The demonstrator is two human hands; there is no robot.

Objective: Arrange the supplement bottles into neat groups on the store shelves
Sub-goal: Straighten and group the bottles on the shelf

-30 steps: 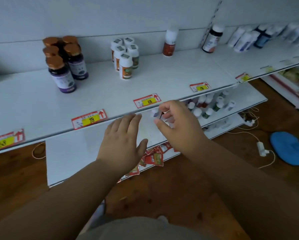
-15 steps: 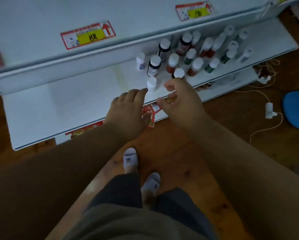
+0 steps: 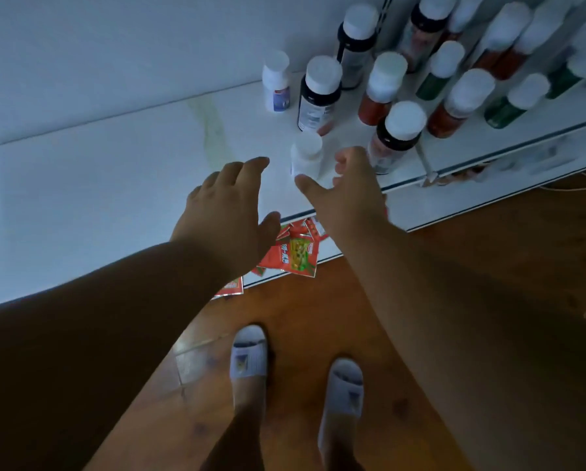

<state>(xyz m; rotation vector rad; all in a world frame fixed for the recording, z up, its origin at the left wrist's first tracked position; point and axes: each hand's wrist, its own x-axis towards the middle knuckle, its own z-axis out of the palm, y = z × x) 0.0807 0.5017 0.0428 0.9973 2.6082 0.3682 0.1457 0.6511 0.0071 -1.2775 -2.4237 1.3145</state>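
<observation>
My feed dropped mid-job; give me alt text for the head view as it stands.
Both hands reach over a white shelf: the right hand is open around a small white bottle without clearly gripping it, while the left hand hovers open beside it. A cluster of white-capped bottles stands behind to the right, and red packets lie on a lower shelf.

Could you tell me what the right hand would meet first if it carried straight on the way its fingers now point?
Most likely the small white bottle: the right hand is open, thumb and fingers spread either side of it, almost touching. Depth is hard to judge; the dark-necked bottle stands just beyond its fingers.
</observation>
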